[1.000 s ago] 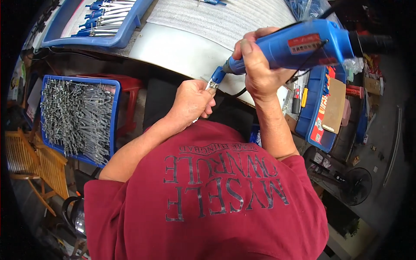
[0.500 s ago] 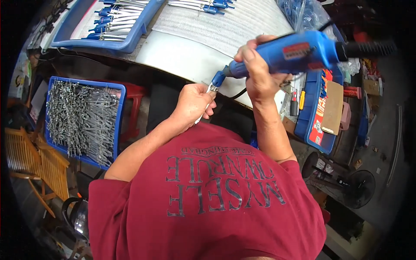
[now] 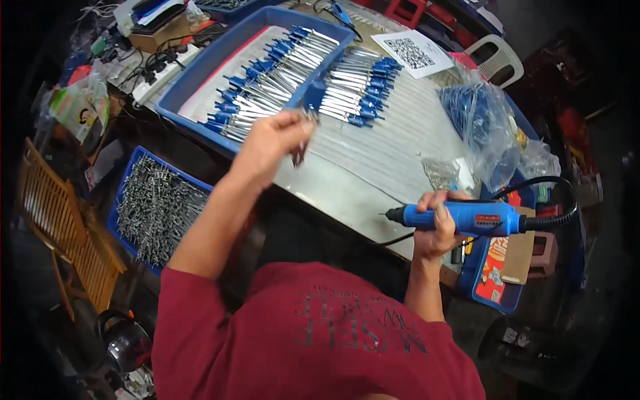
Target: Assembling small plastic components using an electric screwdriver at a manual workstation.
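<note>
My right hand [image 3: 437, 223] is wrapped round a blue electric screwdriver [image 3: 467, 219]. Its dark tip and thin bit point left over the front edge of the table, touching nothing I can see. My left hand [image 3: 273, 143], smeared by motion, reaches over the table at the near corner of a blue tray [image 3: 175, 100]. Its thumb and forefinger are pinched together, with a metallic blur at the fingertips too smeared to name. Just beyond the fingers lies a row of silver strips with blue ends [image 3: 360, 87]. More blue-ended strips [image 3: 267, 70] fill the tray.
A blue crate of loose metal strips [image 3: 157, 207] stands low at the left, by a folding wooden chair [image 3: 63, 227]. Clear plastic bags [image 3: 477, 127] and a printed sheet [image 3: 413, 53] lie on the table's right side. A blue bin with cardboard [image 3: 520, 250] stands beyond the screwdriver.
The screwdriver has come away from the blue-ended strip in my left hand and now points left, lower down. My left hand has moved forward to the tray. The view has shifted, showing more table.
</note>
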### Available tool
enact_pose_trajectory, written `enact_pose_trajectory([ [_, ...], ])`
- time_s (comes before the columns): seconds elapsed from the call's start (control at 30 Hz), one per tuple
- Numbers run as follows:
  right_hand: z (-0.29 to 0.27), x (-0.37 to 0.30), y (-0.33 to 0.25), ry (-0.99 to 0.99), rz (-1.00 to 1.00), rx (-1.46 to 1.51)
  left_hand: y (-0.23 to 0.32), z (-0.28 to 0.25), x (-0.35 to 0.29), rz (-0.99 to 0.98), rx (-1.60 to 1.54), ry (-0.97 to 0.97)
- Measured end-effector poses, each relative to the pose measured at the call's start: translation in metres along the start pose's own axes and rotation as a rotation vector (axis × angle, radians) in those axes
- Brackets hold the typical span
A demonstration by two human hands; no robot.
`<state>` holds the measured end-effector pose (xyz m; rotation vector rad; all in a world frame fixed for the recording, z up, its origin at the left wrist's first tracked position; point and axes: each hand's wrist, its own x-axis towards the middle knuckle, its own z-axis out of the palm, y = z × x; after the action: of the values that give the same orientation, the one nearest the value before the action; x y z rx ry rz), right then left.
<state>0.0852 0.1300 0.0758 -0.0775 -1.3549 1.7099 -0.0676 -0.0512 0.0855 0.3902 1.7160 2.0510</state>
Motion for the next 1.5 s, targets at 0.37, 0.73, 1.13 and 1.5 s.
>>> enact_pose_trajectory([
  [0.37,-0.007,0.007,0.007,-0.006,0.074,0.119,0.024,-0.080,0.168,0.078,-0.119,0.288],
  [0.73,-0.014,0.010,0.009,-0.002,0.132,0.056,-0.019,-0.066,0.261,0.002,-0.249,0.554],
  [1.13,-0.025,0.012,0.015,0.030,0.147,0.069,-0.035,-0.048,0.301,-0.076,-0.136,0.747],
  [1.5,-0.028,0.013,0.018,0.044,0.164,0.049,-0.006,-0.048,0.279,-0.004,0.957,0.580],
])
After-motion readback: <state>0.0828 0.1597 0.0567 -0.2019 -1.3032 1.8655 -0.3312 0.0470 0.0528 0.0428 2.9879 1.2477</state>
